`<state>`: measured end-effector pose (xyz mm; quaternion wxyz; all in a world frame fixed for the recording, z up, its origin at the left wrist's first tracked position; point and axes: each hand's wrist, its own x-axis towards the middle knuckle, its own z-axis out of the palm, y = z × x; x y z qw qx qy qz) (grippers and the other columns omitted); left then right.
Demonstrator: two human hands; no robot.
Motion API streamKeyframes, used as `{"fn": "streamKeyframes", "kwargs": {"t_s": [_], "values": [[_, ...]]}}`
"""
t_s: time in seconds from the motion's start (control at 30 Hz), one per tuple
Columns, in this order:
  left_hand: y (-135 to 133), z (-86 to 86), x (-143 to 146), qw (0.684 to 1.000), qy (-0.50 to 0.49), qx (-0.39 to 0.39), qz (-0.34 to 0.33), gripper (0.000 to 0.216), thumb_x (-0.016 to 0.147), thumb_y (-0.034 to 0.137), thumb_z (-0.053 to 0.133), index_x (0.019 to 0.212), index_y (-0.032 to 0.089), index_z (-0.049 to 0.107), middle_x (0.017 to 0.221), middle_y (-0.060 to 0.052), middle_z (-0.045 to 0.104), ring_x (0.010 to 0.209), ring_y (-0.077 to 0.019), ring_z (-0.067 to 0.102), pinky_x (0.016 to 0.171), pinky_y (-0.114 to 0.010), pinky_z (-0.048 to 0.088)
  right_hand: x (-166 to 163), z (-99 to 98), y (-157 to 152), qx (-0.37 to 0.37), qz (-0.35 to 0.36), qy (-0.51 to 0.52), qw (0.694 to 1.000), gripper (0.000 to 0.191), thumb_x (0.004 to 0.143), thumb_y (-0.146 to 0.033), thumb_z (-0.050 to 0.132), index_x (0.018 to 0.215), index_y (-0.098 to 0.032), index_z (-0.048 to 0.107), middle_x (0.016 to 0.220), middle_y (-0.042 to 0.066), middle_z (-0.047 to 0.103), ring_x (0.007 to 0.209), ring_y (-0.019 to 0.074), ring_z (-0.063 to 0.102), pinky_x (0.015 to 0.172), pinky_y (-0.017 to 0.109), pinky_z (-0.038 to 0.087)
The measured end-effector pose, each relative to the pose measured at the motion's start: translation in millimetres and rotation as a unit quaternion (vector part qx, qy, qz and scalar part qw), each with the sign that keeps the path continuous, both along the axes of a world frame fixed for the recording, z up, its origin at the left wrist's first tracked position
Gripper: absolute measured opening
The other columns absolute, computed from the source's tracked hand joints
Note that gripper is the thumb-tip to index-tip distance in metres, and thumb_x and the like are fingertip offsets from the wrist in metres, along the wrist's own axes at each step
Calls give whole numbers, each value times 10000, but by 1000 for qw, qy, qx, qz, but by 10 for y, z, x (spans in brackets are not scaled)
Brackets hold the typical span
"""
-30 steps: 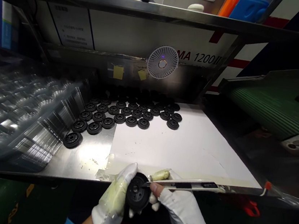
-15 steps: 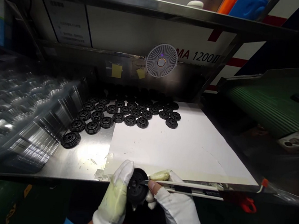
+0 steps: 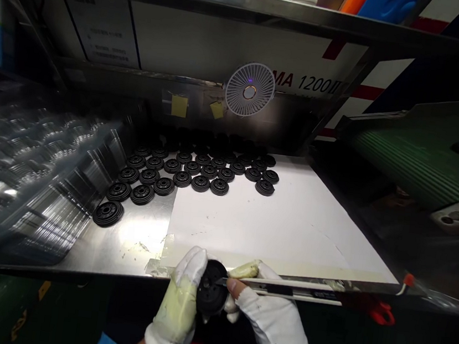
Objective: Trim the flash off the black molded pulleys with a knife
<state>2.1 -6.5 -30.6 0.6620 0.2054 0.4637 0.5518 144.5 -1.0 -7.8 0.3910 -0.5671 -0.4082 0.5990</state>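
Note:
My left hand (image 3: 177, 308), in a white glove with yellowed tape, is wrapped round a black round plastic part (image 3: 211, 292) at the table's front edge. My right hand (image 3: 273, 328), also gloved, pinches a long utility knife (image 3: 294, 290), whose blade tip rests on the part's face. Several rows of the same black round parts (image 3: 196, 171) lie at the back of the steel table (image 3: 129, 240).
A white paper sheet (image 3: 273, 222) covers the table's right half. Stacked clear plastic trays (image 3: 24, 169) stand at the left. A small white fan (image 3: 250, 90) hangs on the back wall. A green conveyor belt (image 3: 424, 157) with one black part runs on the right. Red scissors (image 3: 379, 313) lie at the front edge.
Both hands keep hold of the part and the knife. The knife's blade tip has shifted slightly on the part's face; the view has moved a little.

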Motion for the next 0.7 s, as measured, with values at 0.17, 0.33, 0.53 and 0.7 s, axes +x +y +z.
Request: {"fn": "streamKeyframes", "kwargs": {"t_s": [0.17, 0.33, 0.53, 0.7], "values": [[28, -58, 14, 992, 124, 22, 29, 200, 694, 267, 595, 888, 242, 634, 1032, -81, 614, 1160, -300, 409, 882, -371, 409, 4, 12, 15, -8, 9, 21, 1000, 381, 685, -477, 646, 483, -161, 578, 524, 28, 616, 515, 137, 563, 519, 231, 459], [94, 7, 53, 977, 211, 42, -3, 206, 755, 360, 519, 851, 224, 640, 846, -81, 646, 911, -278, 558, 792, -398, 447, -52, 5, 12, 21, -20, 51, 998, 355, 693, -447, 653, 498, -161, 578, 529, 18, 605, 515, 131, 562, 527, 229, 468], [94, 82, 37, 960, 253, 112, -44, 167, 739, 328, 530, 737, 233, 667, 715, -72, 652, 822, -281, 580, 744, -397, 464, -53, -5, 6, 15, -16, 51, 998, 324, 694, -426, 660, 530, -158, 581, 537, 20, 612, 510, 131, 565, 530, 230, 472], [56, -86, -23, 950, 301, 80, 25, 270, 643, 196, 610, 903, 236, 669, 1002, -81, 643, 1071, -307, 493, 925, -413, 373, -38, -39, 20, 21, -6, 43, 999, 277, 713, -417, 646, 629, -158, 596, 528, 15, 613, 502, 138, 571, 530, 238, 473]]}}
